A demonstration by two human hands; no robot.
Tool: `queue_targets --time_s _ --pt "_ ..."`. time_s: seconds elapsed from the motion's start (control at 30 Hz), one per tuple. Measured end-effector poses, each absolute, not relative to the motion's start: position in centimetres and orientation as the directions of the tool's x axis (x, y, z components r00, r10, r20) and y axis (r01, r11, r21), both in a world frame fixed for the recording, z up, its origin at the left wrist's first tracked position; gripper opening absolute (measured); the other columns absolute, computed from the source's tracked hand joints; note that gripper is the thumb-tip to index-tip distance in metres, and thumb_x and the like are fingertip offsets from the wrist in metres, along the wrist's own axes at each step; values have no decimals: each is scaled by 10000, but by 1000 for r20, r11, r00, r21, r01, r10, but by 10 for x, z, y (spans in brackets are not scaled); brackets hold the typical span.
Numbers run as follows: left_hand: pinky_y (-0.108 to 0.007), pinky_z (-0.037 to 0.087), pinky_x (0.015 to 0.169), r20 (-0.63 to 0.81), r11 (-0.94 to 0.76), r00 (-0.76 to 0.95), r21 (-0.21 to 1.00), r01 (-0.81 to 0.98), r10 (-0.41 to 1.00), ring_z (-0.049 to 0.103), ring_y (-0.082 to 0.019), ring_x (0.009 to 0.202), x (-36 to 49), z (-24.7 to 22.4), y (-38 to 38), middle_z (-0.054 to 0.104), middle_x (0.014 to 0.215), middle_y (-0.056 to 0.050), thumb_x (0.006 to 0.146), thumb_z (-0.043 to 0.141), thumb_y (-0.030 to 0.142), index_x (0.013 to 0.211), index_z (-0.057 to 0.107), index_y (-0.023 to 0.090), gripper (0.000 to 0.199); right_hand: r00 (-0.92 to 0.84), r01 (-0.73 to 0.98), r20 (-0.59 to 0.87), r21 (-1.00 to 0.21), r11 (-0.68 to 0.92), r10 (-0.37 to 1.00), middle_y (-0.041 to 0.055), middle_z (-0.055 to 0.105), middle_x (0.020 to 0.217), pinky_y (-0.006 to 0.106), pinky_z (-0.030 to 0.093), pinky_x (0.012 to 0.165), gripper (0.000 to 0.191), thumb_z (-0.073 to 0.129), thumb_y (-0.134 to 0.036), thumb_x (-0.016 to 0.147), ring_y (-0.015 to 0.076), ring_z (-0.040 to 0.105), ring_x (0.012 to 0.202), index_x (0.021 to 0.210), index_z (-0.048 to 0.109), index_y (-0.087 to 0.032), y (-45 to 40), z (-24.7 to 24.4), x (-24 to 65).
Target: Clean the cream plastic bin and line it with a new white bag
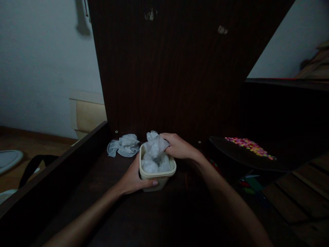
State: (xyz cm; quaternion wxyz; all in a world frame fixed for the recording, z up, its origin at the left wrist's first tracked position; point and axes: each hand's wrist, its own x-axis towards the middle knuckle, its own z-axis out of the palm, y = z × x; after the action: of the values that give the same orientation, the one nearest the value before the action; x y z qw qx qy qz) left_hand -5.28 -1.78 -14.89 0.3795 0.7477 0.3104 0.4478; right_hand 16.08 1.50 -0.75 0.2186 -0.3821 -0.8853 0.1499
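Note:
A cream plastic tub [157, 184] stands on the dark wooden surface, with crumpled white plastic bags [150, 166] inside it. My left hand [133, 178] grips the tub's left side, its thumb lying across the front wall. At the tub's back right rim, my right hand [177, 145] is closed on a thin white plastic bag [155, 144] that bulges above the opening. The fingertips of that hand are partly hidden by the bag. Left of the tub lies another crumpled plastic bag [124, 145], touched by neither hand.
A tall dark wooden panel [169, 68] rises right behind the tub. A low wooden side board [59, 164] borders the surface on the left. To the right, a dark curved shelf [221, 151] carries a strip of small pink and yellow pieces [250, 147]. Slatted wood [295, 195] shows at lower right.

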Motion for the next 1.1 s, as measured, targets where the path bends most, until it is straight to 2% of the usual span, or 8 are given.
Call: queue_targets --time_s 0.13,0.27,0.43,0.6,0.77,0.83,0.97,1.1 --pt "-571 356 1204 410 -506 434 853 130 802 510 -379 1382 -54 -145 -19 530 1475 -198 681 886 520 1575 241 185 1152 -445 457 369 -690 561 816 -12 599 723 236 454 539 144 519 -234 919 110 527 562 846 622 -165 17 -14 170" --pt "-564 347 1215 384 -489 467 864 122 796 506 -372 1392 -54 -140 -19 501 1506 -200 676 897 506 1581 202 204 1180 -214 99 308 -937 334 927 -17 595 618 240 407 390 336 692 -518 840 128 526 464 823 628 -189 8 -15 165" --pt "-559 307 1232 376 -472 524 880 57 764 422 -372 1467 -54 -136 -16 405 1582 -216 640 896 607 1612 80 218 1327 -27 -156 282 -949 275 959 18 667 661 253 426 372 427 813 -558 704 187 640 534 857 635 -201 -1 -9 164" --pt "-617 161 1260 365 -476 509 873 103 779 221 -426 1553 -75 -127 -8 197 1677 -255 571 812 801 1634 -24 189 1485 -33 -258 260 -935 243 965 47 694 689 264 485 415 340 783 -476 727 233 710 655 835 651 -182 -1 -8 169" --pt "-632 246 1236 455 -616 573 779 115 682 242 -445 1540 -98 -92 -4 229 1688 -187 703 671 846 1626 197 237 1203 -50 -266 272 -931 250 961 69 719 741 306 548 498 266 760 -396 725 244 717 708 809 659 -164 -2 -8 169" --pt "-608 300 1223 491 -684 537 686 247 686 358 -414 1491 -95 -71 -6 347 1639 -165 742 758 717 1581 314 260 1054 -43 -247 280 -933 262 959 66 726 768 299 547 518 246 753 -377 731 234 715 720 819 661 -167 -2 -9 169" --pt "-446 503 1073 672 -798 436 450 402 598 623 -274 1208 -71 -31 -13 648 1296 -104 894 732 395 1285 610 234 440 27 -222 269 -938 268 963 69 746 871 319 578 612 256 771 -360 722 224 710 780 866 693 -163 0 -14 168" --pt "-340 559 923 709 -881 536 285 376 458 669 -212 1043 -47 -6 -13 686 1119 -66 914 707 292 1162 666 206 266 116 -260 254 -925 277 960 60 750 924 344 588 742 275 805 -324 687 225 707 869 895 713 -170 1 -17 164"
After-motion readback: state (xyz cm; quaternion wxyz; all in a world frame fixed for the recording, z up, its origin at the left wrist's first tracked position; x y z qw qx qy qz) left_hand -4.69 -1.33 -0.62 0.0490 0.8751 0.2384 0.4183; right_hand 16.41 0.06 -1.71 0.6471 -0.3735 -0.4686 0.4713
